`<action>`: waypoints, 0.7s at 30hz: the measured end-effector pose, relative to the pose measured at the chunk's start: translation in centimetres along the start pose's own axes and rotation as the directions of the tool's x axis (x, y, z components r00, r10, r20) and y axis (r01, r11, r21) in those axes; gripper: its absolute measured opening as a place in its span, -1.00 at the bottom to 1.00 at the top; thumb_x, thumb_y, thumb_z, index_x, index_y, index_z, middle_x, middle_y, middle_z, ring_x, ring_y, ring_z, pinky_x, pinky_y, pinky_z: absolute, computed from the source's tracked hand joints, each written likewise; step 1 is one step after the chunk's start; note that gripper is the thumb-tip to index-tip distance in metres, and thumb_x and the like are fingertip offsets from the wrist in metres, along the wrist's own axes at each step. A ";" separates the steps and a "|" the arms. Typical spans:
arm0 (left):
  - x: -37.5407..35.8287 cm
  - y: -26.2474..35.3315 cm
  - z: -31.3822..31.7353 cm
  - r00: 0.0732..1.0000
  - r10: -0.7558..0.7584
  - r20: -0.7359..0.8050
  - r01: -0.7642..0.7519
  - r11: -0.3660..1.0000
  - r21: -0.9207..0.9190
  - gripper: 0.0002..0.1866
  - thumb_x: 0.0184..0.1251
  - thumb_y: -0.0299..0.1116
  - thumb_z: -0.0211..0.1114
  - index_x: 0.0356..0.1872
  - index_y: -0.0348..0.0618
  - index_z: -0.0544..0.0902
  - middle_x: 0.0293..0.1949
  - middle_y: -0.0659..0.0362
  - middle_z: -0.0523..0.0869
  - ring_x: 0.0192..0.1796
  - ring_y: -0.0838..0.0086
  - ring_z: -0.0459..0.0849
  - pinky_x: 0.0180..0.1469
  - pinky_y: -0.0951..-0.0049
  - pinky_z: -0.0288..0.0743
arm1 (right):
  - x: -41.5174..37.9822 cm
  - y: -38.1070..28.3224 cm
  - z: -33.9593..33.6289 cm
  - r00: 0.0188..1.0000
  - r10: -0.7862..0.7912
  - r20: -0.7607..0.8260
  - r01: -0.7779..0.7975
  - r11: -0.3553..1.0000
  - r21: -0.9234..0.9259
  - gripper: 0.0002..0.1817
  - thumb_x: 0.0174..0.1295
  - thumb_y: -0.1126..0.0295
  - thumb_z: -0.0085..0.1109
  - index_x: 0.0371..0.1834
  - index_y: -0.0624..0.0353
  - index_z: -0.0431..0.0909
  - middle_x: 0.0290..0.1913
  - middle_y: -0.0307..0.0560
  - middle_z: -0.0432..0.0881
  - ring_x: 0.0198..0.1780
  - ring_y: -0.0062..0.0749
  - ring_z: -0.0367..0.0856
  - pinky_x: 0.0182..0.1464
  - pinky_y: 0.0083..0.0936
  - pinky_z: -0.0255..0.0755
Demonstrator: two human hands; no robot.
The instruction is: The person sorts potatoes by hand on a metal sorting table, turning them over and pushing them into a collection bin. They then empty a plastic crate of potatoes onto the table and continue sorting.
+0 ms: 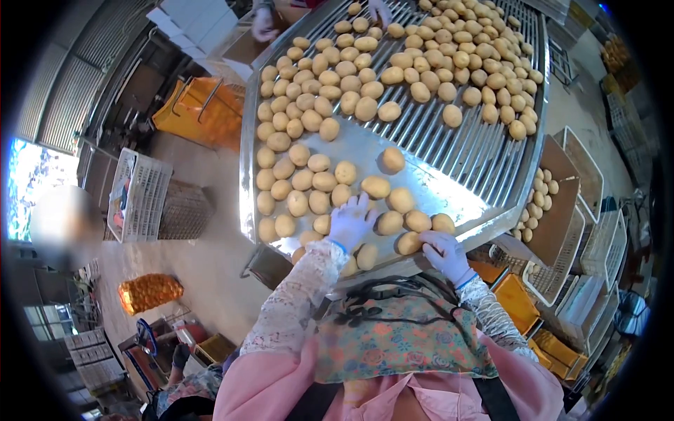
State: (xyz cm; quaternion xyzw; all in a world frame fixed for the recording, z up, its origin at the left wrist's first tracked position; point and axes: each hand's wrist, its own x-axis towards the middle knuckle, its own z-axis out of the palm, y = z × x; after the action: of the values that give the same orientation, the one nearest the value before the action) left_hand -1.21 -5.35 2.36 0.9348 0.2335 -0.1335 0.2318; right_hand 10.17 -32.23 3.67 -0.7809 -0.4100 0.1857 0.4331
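My left hand point(352, 223), in a thin pale-lilac glove, lies palm down among the potatoes with its fingers spread. Under and beside its fingertips are a potato point(340, 195) and another potato point(390, 223). My right hand point(446, 257), gloved the same way, is at the near edge of the metal sorting table point(456, 189). Its fingers are loosely apart and reach toward a potato point(408, 243), seemingly touching its side. Several potatoes lie between and around both hands, and a single potato point(392, 160) sits beyond them on the smooth sheet.
A roller section carries a heap of potatoes point(456, 49). Across the table is another person's gloved hand point(380, 12). A cardboard-lined crate of potatoes point(537, 203) stands at right, near white plastic crates point(604, 245). On the left floor are a filled net sack point(149, 293) and a white crate point(140, 195).
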 end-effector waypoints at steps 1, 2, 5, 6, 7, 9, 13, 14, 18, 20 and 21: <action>-1.4 -0.2 1.1 0.959 0.187 -0.215 -0.167 0.980 0.105 -0.31 0.37 0.04 0.30 0.42 -0.10 0.43 0.23 -0.12 0.56 0.21 0.00 0.63 0.25 -0.02 0.47 | -0.1 -0.2 -0.7 0.999 -0.032 -0.030 0.031 0.999 -0.041 -0.69 0.30 0.39 0.27 0.09 0.14 0.69 -0.05 0.08 0.76 0.03 0.00 0.70 0.12 -0.20 0.56; -3.1 -0.4 2.1 0.839 0.372 -0.397 -0.299 0.925 0.235 -0.31 0.36 0.04 0.30 0.44 -0.08 0.44 0.29 -0.15 0.51 0.31 -0.04 0.55 0.36 -0.06 0.38 | -0.2 -0.1 -1.4 0.996 -0.066 -0.053 0.061 0.995 -0.083 -0.69 0.29 0.38 0.28 0.08 0.13 0.70 -0.05 0.08 0.76 0.04 0.01 0.70 0.13 -0.19 0.56; -9.3 -2.9 3.3 0.871 0.412 -0.266 -0.368 0.908 0.203 -0.32 0.37 0.07 0.28 0.48 0.09 0.47 0.43 -0.20 0.41 0.49 -0.07 0.34 0.52 -0.13 0.16 | 0.3 2.6 -3.6 0.989 -0.046 -0.141 -0.019 0.903 -0.430 -0.49 0.23 0.16 0.34 0.25 0.08 0.63 0.17 0.15 0.66 0.11 0.12 0.67 0.18 -0.09 0.53; -10.9 -4.0 2.8 0.869 0.420 -0.262 -0.374 0.904 0.208 -0.32 0.37 0.07 0.28 0.48 0.09 0.47 0.43 -0.20 0.41 0.49 -0.07 0.34 0.52 -0.13 0.16 | 0.7 2.4 -4.4 0.992 -0.063 -0.111 -0.015 0.806 -0.591 -0.35 0.22 0.08 0.36 0.37 0.10 0.54 0.21 0.22 0.63 0.10 0.17 0.68 0.20 -0.08 0.53; -12.7 -5.2 2.1 0.898 0.369 -0.238 -0.334 0.926 0.177 -0.33 0.36 0.04 0.30 0.48 0.11 0.47 0.43 -0.20 0.40 0.49 -0.10 0.34 0.52 -0.16 0.14 | 1.0 2.3 -4.3 0.992 -0.061 -0.113 -0.017 0.807 -0.590 -0.35 0.22 0.08 0.36 0.37 0.10 0.54 0.21 0.22 0.63 0.10 0.17 0.68 0.20 -0.08 0.53; -15.2 -7.8 1.1 0.929 0.295 -0.224 -0.267 0.952 0.148 -0.33 0.35 0.00 0.32 0.48 0.13 0.46 0.44 -0.20 0.39 0.50 -0.13 0.33 0.53 -0.19 0.12 | 2.5 1.2 -3.2 0.956 0.274 0.107 -0.159 0.787 -0.596 -0.13 0.12 -0.20 0.32 0.47 -0.04 0.40 0.23 0.20 0.58 0.16 0.15 0.62 0.19 0.03 0.47; -17.5 -12.1 -0.6 0.944 0.228 -0.238 -0.159 0.948 0.277 -0.29 0.32 0.01 0.33 0.47 -0.02 0.45 0.42 -0.22 0.41 0.48 -0.16 0.34 0.51 -0.22 0.12 | 4.3 -0.8 2.7 0.894 0.257 0.366 -0.041 0.863 -0.504 0.03 0.09 -0.30 0.31 0.51 0.11 0.22 0.12 0.35 0.54 0.07 0.24 0.65 0.09 0.02 0.53; -17.6 -12.8 -0.8 0.931 0.156 -0.331 -0.063 0.959 0.275 -0.28 0.33 0.02 0.31 0.46 -0.06 0.46 0.40 -0.22 0.43 0.46 -0.17 0.36 0.50 -0.22 0.13 | 3.6 -0.8 5.2 0.907 0.169 0.387 0.037 0.881 -0.471 0.02 0.11 -0.28 0.31 0.50 0.15 0.21 0.10 0.36 0.54 0.05 0.25 0.65 0.09 0.02 0.54; -12.9 -14.9 -1.0 0.780 -0.109 -0.616 0.225 0.968 0.114 -0.28 0.37 0.01 0.28 0.45 -0.19 0.42 0.37 -0.25 0.45 0.38 -0.17 0.42 0.46 -0.26 0.16 | 4.3 -4.1 12.9 0.791 0.049 0.609 0.189 0.929 -0.319 -0.08 0.20 -0.19 0.28 0.47 0.19 0.23 0.15 0.35 0.53 0.08 0.22 0.64 0.11 -0.05 0.55; -9.3 -14.5 1.6 0.817 -0.190 -0.544 0.326 0.931 0.164 -0.26 0.37 0.03 0.28 0.46 -0.19 0.42 0.41 -0.26 0.41 0.42 -0.21 0.38 0.47 -0.28 0.15 | 5.6 -4.5 13.4 0.744 0.008 0.668 0.234 0.934 -0.271 -0.18 0.28 -0.15 0.23 0.42 0.21 0.32 0.18 0.31 0.54 0.13 0.20 0.62 0.13 -0.07 0.55; -7.7 -13.2 3.1 0.849 -0.263 -0.459 0.397 0.890 0.224 -0.25 0.37 0.06 0.28 0.46 -0.20 0.42 0.46 -0.28 0.36 0.46 -0.26 0.34 0.49 -0.29 0.13 | 7.2 -4.4 12.3 0.706 -0.053 0.706 0.211 0.968 -0.138 -0.32 0.33 -0.09 0.20 0.34 0.18 0.42 0.15 0.23 0.58 0.11 0.16 0.63 0.13 -0.11 0.55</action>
State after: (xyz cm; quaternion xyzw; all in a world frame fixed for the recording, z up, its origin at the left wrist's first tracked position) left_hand -14.83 0.61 -2.44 0.9110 0.4125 -0.0045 0.0002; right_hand 4.41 -18.77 0.99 -0.6626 -0.6149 0.3904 0.1746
